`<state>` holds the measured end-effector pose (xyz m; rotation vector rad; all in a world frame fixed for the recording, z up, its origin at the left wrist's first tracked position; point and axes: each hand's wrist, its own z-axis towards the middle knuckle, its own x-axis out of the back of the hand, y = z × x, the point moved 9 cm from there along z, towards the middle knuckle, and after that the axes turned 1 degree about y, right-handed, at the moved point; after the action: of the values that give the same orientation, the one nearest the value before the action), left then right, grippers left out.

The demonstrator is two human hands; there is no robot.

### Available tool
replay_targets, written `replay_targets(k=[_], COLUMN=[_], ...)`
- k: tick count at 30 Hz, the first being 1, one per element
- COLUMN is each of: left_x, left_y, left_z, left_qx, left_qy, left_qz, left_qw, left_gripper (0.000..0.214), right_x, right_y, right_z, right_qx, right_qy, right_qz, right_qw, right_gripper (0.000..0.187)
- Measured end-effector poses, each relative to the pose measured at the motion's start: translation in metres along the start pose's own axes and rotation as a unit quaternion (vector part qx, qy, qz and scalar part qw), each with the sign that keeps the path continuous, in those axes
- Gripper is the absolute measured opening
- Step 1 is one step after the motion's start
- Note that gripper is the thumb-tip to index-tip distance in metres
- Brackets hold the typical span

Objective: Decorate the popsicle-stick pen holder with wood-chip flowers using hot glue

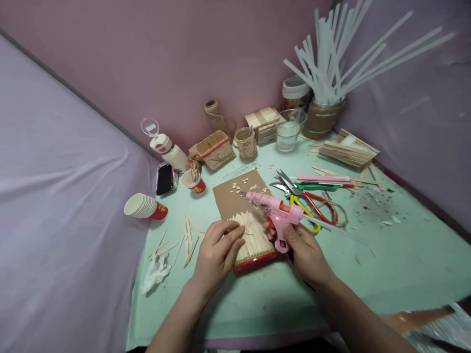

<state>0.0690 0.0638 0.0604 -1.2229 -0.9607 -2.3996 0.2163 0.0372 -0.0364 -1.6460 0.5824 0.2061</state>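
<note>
My right hand (307,247) is closed round the handle of a pink glue gun (274,208). A clear glue stick (334,226) trails from the gun's back, and its nozzle points left over a brown board (224,198). Below the gun lies a craft-stick box (253,245) with a jagged top edge, a twine band and a red strip. My left hand (219,250) has bent, closed fingers, their tips at small wooden petals (249,228) on the box's face. Anything pinched between those fingertips is hidden. Several wood chips (253,187) are scattered on the board.
Scissors (316,206) and pens (324,179) lie to the right. Loose sticks (188,235), crumpled tissue (156,272) and stacked paper cups (142,206) are at left. Behind stand a water cup (287,137), a stick planter (217,154) and a tub of white glue sticks (324,117).
</note>
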Motion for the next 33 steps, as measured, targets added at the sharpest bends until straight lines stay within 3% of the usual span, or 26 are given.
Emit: replay_targets(k=[13, 26, 33], left_x=[-0.002, -0.003, 0.000], left_y=[-0.013, -0.008, -0.017], left_z=[0.018, 0.020, 0.013], left_qx=[0.069, 0.026, 0.073], left_qy=[-0.019, -0.025, -0.023], left_qz=[-0.068, -0.050, -0.066], left_qw=[0.995, 0.998, 0.995], left_gripper=[0.015, 0.018, 0.019], right_x=[0.002, 0.003, 0.004], right_y=[0.000, 0.002, 0.003], right_z=[0.001, 0.002, 0.002], right_qx=[0.001, -0.003, -0.003], right_qy=[0.008, 0.002, 0.002], right_qz=[-0.009, -0.011, -0.016], right_qw=[1.000, 1.000, 1.000], right_gripper=[0.043, 0.042, 0.044])
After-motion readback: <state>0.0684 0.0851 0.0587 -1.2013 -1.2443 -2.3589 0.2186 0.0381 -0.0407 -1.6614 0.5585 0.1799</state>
